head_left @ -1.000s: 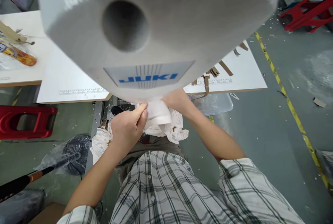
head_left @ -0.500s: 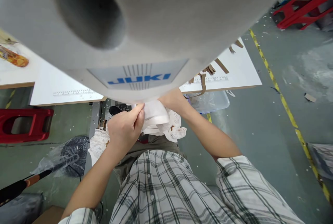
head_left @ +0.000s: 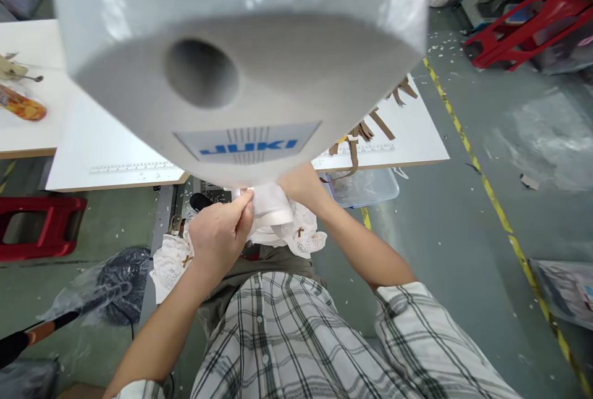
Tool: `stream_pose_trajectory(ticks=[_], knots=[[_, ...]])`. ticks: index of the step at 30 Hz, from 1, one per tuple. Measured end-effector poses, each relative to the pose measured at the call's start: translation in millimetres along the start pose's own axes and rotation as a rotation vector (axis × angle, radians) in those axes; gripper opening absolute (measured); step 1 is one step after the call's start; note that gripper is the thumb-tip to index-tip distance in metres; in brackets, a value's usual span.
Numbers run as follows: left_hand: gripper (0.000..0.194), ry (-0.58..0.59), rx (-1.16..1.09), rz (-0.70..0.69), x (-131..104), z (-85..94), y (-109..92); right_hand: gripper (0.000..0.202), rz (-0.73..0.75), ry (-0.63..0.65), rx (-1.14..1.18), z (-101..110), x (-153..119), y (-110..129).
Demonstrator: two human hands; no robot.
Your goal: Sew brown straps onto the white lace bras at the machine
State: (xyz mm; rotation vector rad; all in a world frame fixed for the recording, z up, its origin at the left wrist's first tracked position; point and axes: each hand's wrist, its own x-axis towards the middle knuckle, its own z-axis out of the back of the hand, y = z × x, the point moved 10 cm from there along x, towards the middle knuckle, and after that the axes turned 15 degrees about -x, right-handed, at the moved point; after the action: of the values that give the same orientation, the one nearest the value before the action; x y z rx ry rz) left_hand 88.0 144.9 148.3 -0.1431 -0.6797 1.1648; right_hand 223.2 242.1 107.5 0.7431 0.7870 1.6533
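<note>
While both hands (head_left: 222, 232) pinch it, white fabric (head_left: 273, 207) runs crosswise.

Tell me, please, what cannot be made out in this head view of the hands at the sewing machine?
- The right hand: mostly hidden under the sewing machine; its grip cannot be told.
- The needle area: fully covered by the machine's head.
- How far the white cloth runs under the machine: hidden; the left hand pinches its near edge.
- The ruler markings on the table: too small to read.
- The orange packet: cut off by the left edge.
</note>
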Motion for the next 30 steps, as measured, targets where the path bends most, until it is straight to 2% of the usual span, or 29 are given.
stream_pose_trajectory(ticks=[23,30], knots=[[0.027,-0.096,-0.186,0.077,-5,12.0,12,0.015,0.036,0.017,-0.035,-7,-6,-2],[0.025,-0.137,-0.212,0.059,-4,17.2,10,0.019,0.027,0.038,-0.082,-13,-7,-8]])
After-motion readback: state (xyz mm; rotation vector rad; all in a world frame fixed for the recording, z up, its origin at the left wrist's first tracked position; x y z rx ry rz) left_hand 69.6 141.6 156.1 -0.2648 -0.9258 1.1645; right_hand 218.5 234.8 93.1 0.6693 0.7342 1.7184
